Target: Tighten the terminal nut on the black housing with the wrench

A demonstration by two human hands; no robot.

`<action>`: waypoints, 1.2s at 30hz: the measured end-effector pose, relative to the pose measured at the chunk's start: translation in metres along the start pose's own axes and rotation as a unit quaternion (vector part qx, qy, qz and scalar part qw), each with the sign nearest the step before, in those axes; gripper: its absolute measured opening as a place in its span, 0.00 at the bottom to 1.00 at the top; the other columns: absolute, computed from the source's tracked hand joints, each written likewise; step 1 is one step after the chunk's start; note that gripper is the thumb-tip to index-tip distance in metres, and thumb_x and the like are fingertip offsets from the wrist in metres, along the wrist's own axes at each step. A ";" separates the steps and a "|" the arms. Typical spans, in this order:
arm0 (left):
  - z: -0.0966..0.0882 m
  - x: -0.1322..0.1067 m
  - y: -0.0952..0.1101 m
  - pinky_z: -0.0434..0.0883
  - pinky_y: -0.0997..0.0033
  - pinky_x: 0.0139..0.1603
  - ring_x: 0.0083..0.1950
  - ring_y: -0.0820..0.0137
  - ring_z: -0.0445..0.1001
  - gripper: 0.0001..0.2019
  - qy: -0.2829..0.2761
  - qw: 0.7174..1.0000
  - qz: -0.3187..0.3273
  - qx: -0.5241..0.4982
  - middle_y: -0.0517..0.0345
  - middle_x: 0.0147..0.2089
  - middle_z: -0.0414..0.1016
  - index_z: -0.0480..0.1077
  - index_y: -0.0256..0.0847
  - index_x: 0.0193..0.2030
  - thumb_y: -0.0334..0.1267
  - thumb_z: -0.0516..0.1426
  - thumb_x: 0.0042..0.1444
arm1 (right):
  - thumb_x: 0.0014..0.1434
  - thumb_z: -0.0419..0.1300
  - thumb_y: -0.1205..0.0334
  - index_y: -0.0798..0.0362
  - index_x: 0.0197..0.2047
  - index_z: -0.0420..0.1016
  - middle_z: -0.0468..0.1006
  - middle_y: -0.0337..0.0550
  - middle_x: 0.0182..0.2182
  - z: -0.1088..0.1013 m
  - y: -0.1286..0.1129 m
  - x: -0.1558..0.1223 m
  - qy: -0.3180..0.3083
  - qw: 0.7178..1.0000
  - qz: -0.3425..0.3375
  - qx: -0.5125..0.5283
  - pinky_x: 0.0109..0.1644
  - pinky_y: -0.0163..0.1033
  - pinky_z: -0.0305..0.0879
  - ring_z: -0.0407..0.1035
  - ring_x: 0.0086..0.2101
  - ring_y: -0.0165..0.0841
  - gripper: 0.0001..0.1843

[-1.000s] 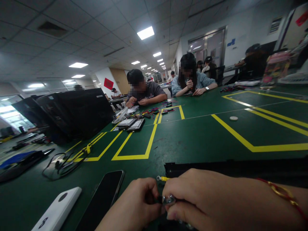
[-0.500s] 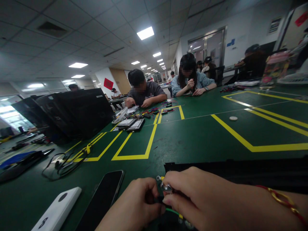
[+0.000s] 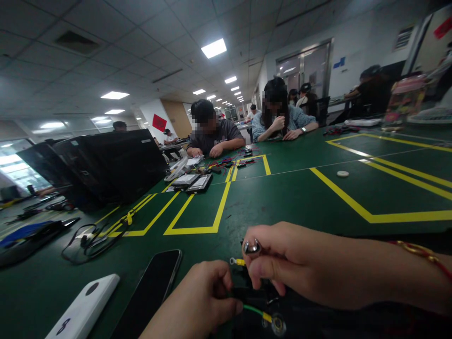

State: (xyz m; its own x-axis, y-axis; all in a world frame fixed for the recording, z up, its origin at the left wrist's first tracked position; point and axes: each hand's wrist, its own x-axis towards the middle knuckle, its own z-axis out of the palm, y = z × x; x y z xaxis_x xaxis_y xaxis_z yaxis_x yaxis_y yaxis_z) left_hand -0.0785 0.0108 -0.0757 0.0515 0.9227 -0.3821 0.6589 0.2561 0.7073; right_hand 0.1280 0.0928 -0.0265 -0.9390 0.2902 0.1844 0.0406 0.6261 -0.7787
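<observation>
The left hand [image 3: 203,301], low in the middle of the frame, has its grip closed on a small black part [image 3: 249,295], pinching it from the side. The right hand [image 3: 300,263] sits over it at lower right with its fingers curled downward; whether that grip holds anything, I cannot tell. A yellow-sleeved ring terminal [image 3: 237,261] pokes up just beside the right thumb, and a green wire [image 3: 252,309] runs from the black part to a second ring terminal [image 3: 278,324] at the bottom edge. Pieces this small handle best when pinched close to the sleeve, so the wire cannot twist. A smartphone [image 3: 151,292] and a white box [image 3: 84,306] lie on the green worktop [image 3: 282,197] left of the hands.
</observation>
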 end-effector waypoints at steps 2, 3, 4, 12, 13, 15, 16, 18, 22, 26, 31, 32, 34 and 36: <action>0.000 -0.003 0.006 0.55 0.77 0.22 0.23 0.77 0.61 0.04 0.001 1.000 -0.002 0.006 0.68 0.23 0.64 0.69 0.38 0.31 0.32 0.58 0.47 | 0.67 0.58 0.80 0.58 0.39 0.67 0.65 0.31 0.29 0.000 -0.001 -0.003 -0.031 0.999 0.006 -0.016 0.28 0.23 0.50 0.60 0.28 0.24 0.09; -0.001 -0.005 0.008 0.56 0.77 0.23 0.24 0.76 0.62 0.04 0.004 1.000 -0.002 0.009 0.67 0.24 0.66 0.69 0.38 0.31 0.32 0.58 0.47 | 0.67 0.59 0.79 0.58 0.39 0.66 0.65 0.32 0.29 0.002 -0.001 -0.005 -0.035 0.999 0.011 -0.027 0.27 0.24 0.49 0.60 0.28 0.24 0.08; -0.001 -0.006 0.010 0.56 0.77 0.23 0.24 0.76 0.62 0.03 0.008 1.000 -0.001 0.014 0.66 0.25 0.68 0.70 0.38 0.31 0.33 0.59 0.47 | 0.67 0.60 0.77 0.58 0.39 0.66 0.64 0.33 0.30 0.004 0.000 -0.007 -0.034 0.999 0.014 -0.036 0.27 0.24 0.47 0.59 0.28 0.25 0.08; -0.002 -0.008 0.013 0.60 0.75 0.27 0.29 0.71 0.69 0.04 0.017 1.000 0.000 0.005 0.61 0.29 0.75 0.72 0.37 0.31 0.34 0.60 0.46 | 0.65 0.60 0.76 0.58 0.42 0.66 0.64 0.34 0.32 0.016 -0.002 -0.008 -0.031 0.995 0.017 -0.093 0.29 0.27 0.44 0.58 0.30 0.27 0.07; -0.002 -0.008 0.013 0.60 0.75 0.27 0.29 0.71 0.69 0.03 0.017 1.000 0.000 0.001 0.61 0.28 0.75 0.72 0.37 0.30 0.33 0.59 0.46 | 0.65 0.60 0.77 0.58 0.42 0.66 0.64 0.35 0.33 0.016 -0.003 -0.007 -0.034 0.994 0.017 -0.098 0.29 0.27 0.43 0.58 0.30 0.27 0.08; -0.003 -0.008 0.013 0.61 0.75 0.27 0.29 0.71 0.70 0.03 0.016 1.000 -0.001 -0.004 0.62 0.27 0.75 0.71 0.38 0.29 0.31 0.59 0.45 | 0.64 0.60 0.77 0.58 0.41 0.66 0.64 0.35 0.33 0.016 -0.004 -0.007 -0.042 0.993 0.016 -0.105 0.29 0.27 0.43 0.59 0.30 0.27 0.08; -0.003 -0.008 0.012 0.61 0.75 0.27 0.29 0.71 0.70 0.03 0.016 1.000 -0.001 -0.005 0.63 0.27 0.74 0.71 0.38 0.29 0.30 0.59 0.45 | 0.64 0.60 0.77 0.58 0.41 0.66 0.64 0.35 0.32 0.016 -0.004 -0.007 -0.046 0.993 0.016 -0.108 0.29 0.28 0.43 0.59 0.30 0.27 0.07; -0.003 -0.008 0.011 0.60 0.76 0.26 0.28 0.71 0.69 0.03 0.017 1.000 -0.003 -0.007 0.63 0.26 0.74 0.70 0.38 0.29 0.29 0.58 0.44 | 0.64 0.59 0.77 0.59 0.41 0.66 0.64 0.35 0.32 0.017 -0.004 -0.007 -0.052 0.992 0.014 -0.112 0.29 0.28 0.43 0.59 0.30 0.27 0.07; -0.003 -0.006 0.008 0.57 0.77 0.23 0.26 0.74 0.66 0.05 0.011 1.000 -0.009 0.001 0.64 0.26 0.72 0.69 0.38 0.30 0.29 0.57 0.43 | 0.64 0.60 0.78 0.58 0.41 0.66 0.64 0.34 0.32 0.021 0.000 -0.006 -0.041 0.992 0.015 -0.121 0.28 0.29 0.42 0.59 0.30 0.27 0.08; -0.002 -0.005 0.006 0.55 0.77 0.22 0.26 0.73 0.65 0.04 0.006 1.000 -0.010 0.014 0.63 0.27 0.72 0.68 0.38 0.30 0.30 0.58 0.44 | 0.64 0.60 0.78 0.57 0.42 0.66 0.64 0.34 0.33 0.026 0.004 -0.007 -0.024 0.992 0.016 -0.124 0.29 0.29 0.41 0.59 0.30 0.27 0.09; -0.004 -0.006 0.007 0.58 0.76 0.25 0.28 0.72 0.68 0.03 0.008 1.000 0.004 0.023 0.62 0.28 0.74 0.69 0.38 0.29 0.31 0.58 0.44 | 0.65 0.60 0.78 0.57 0.42 0.66 0.65 0.34 0.33 0.026 0.005 -0.009 -0.020 0.992 0.017 -0.120 0.30 0.29 0.43 0.60 0.31 0.28 0.08; -0.004 -0.006 0.008 0.58 0.76 0.25 0.28 0.72 0.68 0.03 0.011 1.000 0.004 0.025 0.62 0.28 0.74 0.70 0.38 0.28 0.30 0.58 0.44 | 0.65 0.60 0.77 0.57 0.42 0.66 0.64 0.34 0.33 0.026 0.004 -0.008 -0.020 0.993 0.016 -0.119 0.30 0.29 0.43 0.60 0.31 0.27 0.08; -0.004 -0.007 0.008 0.58 0.76 0.25 0.27 0.73 0.67 0.03 0.016 1.000 -0.002 0.020 0.62 0.28 0.74 0.70 0.38 0.29 0.30 0.58 0.44 | 0.65 0.60 0.77 0.58 0.41 0.66 0.64 0.34 0.33 0.025 0.002 -0.007 -0.022 0.993 0.013 -0.118 0.29 0.29 0.42 0.60 0.31 0.27 0.08; -0.003 -0.007 0.009 0.58 0.77 0.24 0.27 0.73 0.67 0.04 0.018 1.000 -0.008 0.014 0.62 0.28 0.74 0.70 0.38 0.30 0.30 0.58 0.45 | 0.64 0.61 0.78 0.59 0.40 0.66 0.64 0.34 0.33 0.025 0.001 -0.006 -0.022 0.993 0.009 -0.119 0.28 0.29 0.41 0.59 0.30 0.26 0.08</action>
State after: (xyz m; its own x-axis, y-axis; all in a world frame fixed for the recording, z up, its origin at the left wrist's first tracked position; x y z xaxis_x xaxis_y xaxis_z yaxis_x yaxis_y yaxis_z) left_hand -0.0753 0.0072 -0.0648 0.0130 0.9285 -0.3710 0.6796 0.2640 0.6844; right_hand 0.1253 0.0734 -0.0432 -0.9513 0.2743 0.1407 0.1325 0.7759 -0.6168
